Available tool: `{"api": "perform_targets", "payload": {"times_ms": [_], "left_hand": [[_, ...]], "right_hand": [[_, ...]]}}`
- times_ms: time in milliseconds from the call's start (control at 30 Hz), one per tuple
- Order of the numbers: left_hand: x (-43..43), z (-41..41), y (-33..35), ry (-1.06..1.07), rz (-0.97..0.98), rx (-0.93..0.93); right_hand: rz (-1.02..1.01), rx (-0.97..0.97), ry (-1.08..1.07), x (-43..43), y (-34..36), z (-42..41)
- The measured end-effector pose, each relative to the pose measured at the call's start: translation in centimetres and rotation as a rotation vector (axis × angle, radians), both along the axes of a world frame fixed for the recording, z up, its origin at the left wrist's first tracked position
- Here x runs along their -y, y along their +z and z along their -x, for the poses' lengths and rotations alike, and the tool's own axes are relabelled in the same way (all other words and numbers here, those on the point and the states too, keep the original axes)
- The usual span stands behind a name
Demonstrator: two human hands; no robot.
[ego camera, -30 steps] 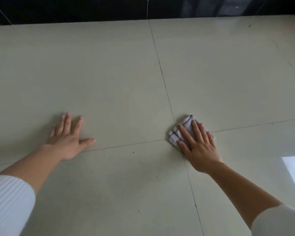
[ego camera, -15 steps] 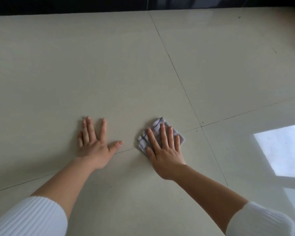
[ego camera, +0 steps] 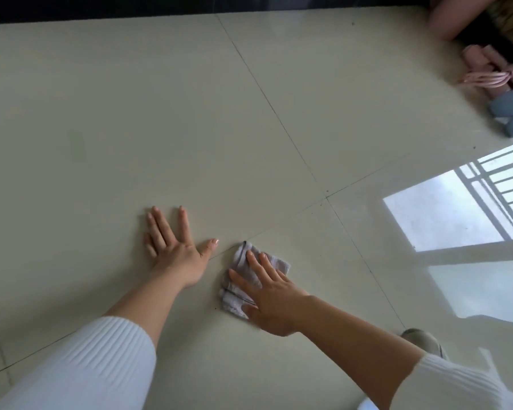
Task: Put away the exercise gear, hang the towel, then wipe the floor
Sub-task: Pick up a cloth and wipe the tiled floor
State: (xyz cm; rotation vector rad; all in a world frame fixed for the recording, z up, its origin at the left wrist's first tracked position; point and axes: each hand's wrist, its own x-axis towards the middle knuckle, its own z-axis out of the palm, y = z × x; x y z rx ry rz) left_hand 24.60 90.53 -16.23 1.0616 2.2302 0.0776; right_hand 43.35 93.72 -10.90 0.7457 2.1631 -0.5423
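Floor [ego camera: 101,119]: pale, glossy tiles with thin dark grout lines, occupying nearly the whole view; a dark band runs along the far edge. Left hand [ego camera: 175,250]: flat on the floor, palm down, fingers [ego camera: 160,229] spread and extended toward the far side, holding nothing; white ribbed sleeve [ego camera: 80,368] on the forearm, near left. Right hand [ego camera: 270,294]: pressed palm down on a small grey cloth [ego camera: 240,261], fingers [ego camera: 256,269] extended flat over it rather than curled around it. The cloth is crumpled and lies on the floor just right of the left thumb, close to a grout line, its far and left edges showing beyond the hand. Reflection of a barred window [ego camera: 462,211]: bright patch on the tiles at the right. Exercise gear, far right corner, well apart from both hands: pink bundled item with looped cords [ego camera: 486,75], exact type unclear; two blue blocky pieces [ego camera: 510,105] just nearer than it, probably dumbbell heads. Grey rounded object [ego camera: 421,340] near the right forearm, possibly a shoe tip, partly hidden.
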Motion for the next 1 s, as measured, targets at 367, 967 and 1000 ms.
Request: {"api": "perform_targets", "payload": {"times_ms": [367, 967, 1000], "left_hand": [[0.0, 0.1, -0.1, 0.023, -0.017, 0.02], [1.9, 1.9, -0.1, 0.046, 0.02, -0.02], [1.9, 1.9, -0.2, 0.049, 0.011, -0.023]], "right_hand": [[-0.06, 0.057, -0.105, -2.9, -0.1, -2.5], [-0.416, -0.175, -0.788, -18.1, -5.6, -2.3], [-0.387, -0.224, -0.752, -16.6, -5.4, -2.0]]}}
